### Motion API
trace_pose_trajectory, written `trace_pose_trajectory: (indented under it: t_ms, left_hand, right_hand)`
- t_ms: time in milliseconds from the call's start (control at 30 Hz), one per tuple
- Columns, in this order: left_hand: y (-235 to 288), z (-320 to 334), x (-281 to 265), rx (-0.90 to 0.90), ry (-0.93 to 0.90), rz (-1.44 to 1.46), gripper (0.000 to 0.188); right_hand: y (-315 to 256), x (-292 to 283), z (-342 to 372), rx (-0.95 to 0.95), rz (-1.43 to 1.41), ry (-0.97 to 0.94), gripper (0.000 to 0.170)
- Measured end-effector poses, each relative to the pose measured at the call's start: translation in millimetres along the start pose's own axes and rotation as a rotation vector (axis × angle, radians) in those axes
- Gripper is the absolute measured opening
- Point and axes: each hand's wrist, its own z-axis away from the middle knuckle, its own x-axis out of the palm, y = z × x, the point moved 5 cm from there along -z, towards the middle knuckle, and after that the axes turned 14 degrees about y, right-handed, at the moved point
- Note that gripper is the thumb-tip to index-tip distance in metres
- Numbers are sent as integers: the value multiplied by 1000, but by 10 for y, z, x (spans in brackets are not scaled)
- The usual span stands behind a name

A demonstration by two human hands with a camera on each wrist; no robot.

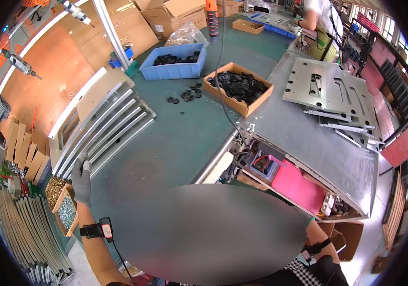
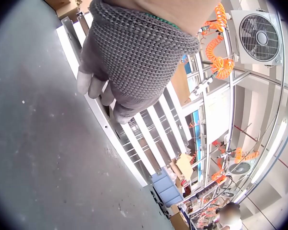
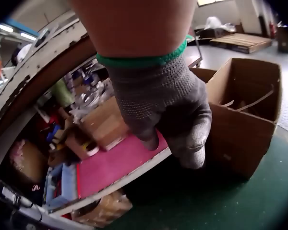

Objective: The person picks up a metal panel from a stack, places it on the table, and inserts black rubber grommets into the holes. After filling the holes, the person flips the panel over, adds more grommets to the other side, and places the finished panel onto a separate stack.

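Observation:
A stack of bent-edged metal panels [image 1: 106,121] leans at the left of the green worktable [image 1: 146,157]. My gloved left hand [image 1: 82,180] is at its near end, fingers curled over the edge of the nearest metal panel [image 2: 119,143]. In the left wrist view, the grey fingertips [image 2: 123,115] press among the pale edges. My right hand [image 3: 168,115], in a grey glove with a green cuff, hangs loosely curled with nothing in it, beside a cardboard box [image 3: 242,139]. A blurred patch hides it in the head view.
A blue bin [image 1: 173,71] and a cardboard tray [image 1: 261,97] hold black round parts; several more [image 1: 187,95] lie loose. Flat metal plates [image 1: 327,90] are stacked on the right-hand table [image 1: 299,133]. Boxes of small fasteners [image 1: 66,212] sit left. Another person [image 1: 316,16] stands far off.

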Motion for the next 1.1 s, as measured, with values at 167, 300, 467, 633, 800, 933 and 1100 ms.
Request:
trace_pose_trajectory:
  t_ms: [167,300,467,633,800,933,1100]
  left_hand:
    - [458,-99,-344,-25,160,165,31]
    - [173,-155,-663,67,193,58,30]
    - [209,-165,-1136,91,282,12,25]
    - [13,-201,-1414,92,352,-94,25]
    - [98,-148,-1404,104,348,-269,21]
    - [51,-3,-1388,53,335,-265,24]
    - [-253,188,-1314,-29,362,-199,25]
  right_hand:
    - [-2494,-173,-24,-898,40,191,29]
    - [-4231,-167,-163,-1282,137,350,29]
    - [-6034,-373,-1111,-1267,354,689,31]
    - [-7214,-665,-2230,-951,443,891,38]
    - [-7073,-348,-2709,-839,354,956,47]
    - [-6807,-199,-2416,-1120,662,860,30]
    - [-6636,-146,-2472,-1202,747,933,21]
